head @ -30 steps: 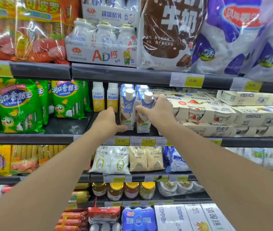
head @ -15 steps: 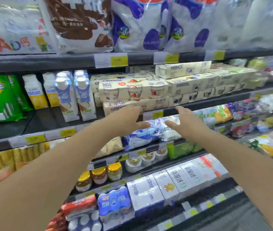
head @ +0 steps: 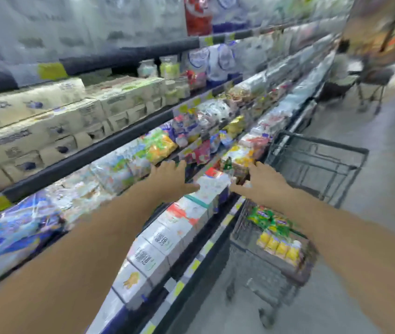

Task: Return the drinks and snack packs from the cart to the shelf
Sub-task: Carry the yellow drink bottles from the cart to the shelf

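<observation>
The view is blurred by motion. My left hand [head: 171, 178] and my right hand [head: 262, 183] are both stretched out in front of the shelf [head: 90, 156], fingers relaxed, holding nothing. To the right stands a dark wire cart [head: 312, 169]. In the cart's near end lie a green snack pack [head: 267, 218] and a pack of small yellow drink bottles [head: 279, 248]. My right hand hovers just above the cart's near left corner; my left hand is in front of the lower shelf rows.
White cartons [head: 160, 239] line the lowest shelf beside the cart. Cream boxes [head: 46, 121] fill the middle shelf at left. Down the aisle a seated person [head: 341, 68] is beside another cart [head: 372, 83]. Grey floor lies to the right.
The view has swung right and down, away from the blue-and-white cartons that my hands released. Both hands moved right, still spread and holding nothing, and the cart has come into sight.
</observation>
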A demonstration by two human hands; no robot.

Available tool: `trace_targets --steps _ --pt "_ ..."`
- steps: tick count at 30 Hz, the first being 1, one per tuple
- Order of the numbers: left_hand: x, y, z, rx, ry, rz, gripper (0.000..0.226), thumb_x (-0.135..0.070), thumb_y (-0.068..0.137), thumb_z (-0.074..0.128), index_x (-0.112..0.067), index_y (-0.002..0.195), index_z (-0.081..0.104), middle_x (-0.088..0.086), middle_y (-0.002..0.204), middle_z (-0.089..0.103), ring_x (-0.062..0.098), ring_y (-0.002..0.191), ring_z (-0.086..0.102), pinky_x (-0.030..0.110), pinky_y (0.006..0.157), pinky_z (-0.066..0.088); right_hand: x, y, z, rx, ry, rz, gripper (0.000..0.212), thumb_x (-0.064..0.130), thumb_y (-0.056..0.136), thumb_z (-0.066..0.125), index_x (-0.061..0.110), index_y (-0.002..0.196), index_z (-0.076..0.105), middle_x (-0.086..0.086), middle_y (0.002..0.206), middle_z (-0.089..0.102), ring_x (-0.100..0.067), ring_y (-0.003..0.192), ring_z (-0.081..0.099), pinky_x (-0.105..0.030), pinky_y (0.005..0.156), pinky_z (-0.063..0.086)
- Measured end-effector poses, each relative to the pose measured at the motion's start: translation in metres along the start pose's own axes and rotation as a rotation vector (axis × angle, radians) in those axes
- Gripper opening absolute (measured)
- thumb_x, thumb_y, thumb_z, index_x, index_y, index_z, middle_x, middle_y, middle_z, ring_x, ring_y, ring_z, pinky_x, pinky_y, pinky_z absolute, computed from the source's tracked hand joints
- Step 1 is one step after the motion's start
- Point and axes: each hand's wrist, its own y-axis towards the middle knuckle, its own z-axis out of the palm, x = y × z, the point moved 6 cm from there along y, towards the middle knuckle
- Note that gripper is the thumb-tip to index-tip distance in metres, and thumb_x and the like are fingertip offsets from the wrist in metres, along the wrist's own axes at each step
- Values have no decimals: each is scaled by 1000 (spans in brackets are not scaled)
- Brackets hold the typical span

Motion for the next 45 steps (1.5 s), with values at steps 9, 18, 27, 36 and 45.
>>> trace_targets --steps 9,18,27,36,45 --pt "-214 106 6 47 45 345 94 -69 91 35 -8 157 5 17 163 12 37 149 14 54 118 19 -210 -9 -1 27 34 289 96 73 87 43 7 153 23 -14 157 29 -33 143 30 -48 113 34" --pt "-343 198 44 168 46 567 95 -71 91 31 -12 157 0 16 164 7 35 151 7 55 120 13 -316 18 36 58 89 463 83 67 87 49 10 147 34 -12 148 41 -30 137 37 -45 113 34" --pt "-391 335 116 338 28 641 94 -71 91 33 -11 157 3 17 163 11 34 150 11 53 120 17 -364 114 101 204 200 585 73 58 94 49 10 147 32 -13 148 39 -31 137 38 -46 113 35" --pt "-404 406 280 608 -121 508 67 -62 93 45 -5 129 48 19 131 54 35 117 52 46 97 46 -412 190 252 358 505 779 60 53 94 53 3 128 51 -20 127 58 -32 110 60 -37 90 51" --pt "-378 413 478 798 -269 116 72 -50 97 48 0 147 32 19 152 37 33 139 37 38 109 35 -437 190 452 426 699 1092 35 44 93 59 9 96 61 -22 100 63 -36 108 65 -31 69 41"
